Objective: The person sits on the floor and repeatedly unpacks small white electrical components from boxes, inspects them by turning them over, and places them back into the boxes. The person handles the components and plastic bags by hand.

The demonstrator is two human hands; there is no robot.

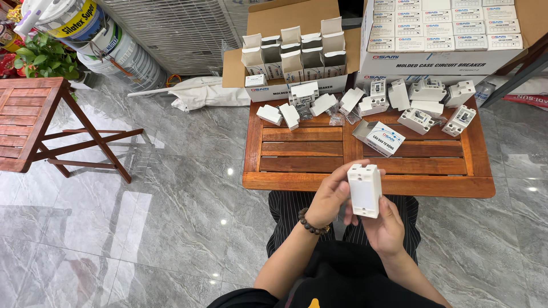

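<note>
A white plastic breaker unit (364,190), a rectangular block with small notches at its top end, stands upright with its plain back face to the camera. It is off the counter (365,185), in the air just in front of the counter's near edge, gripped between the left hand (330,197) and right hand (383,228).

Two wooden tables (365,185), two hands (330,197)
</note>
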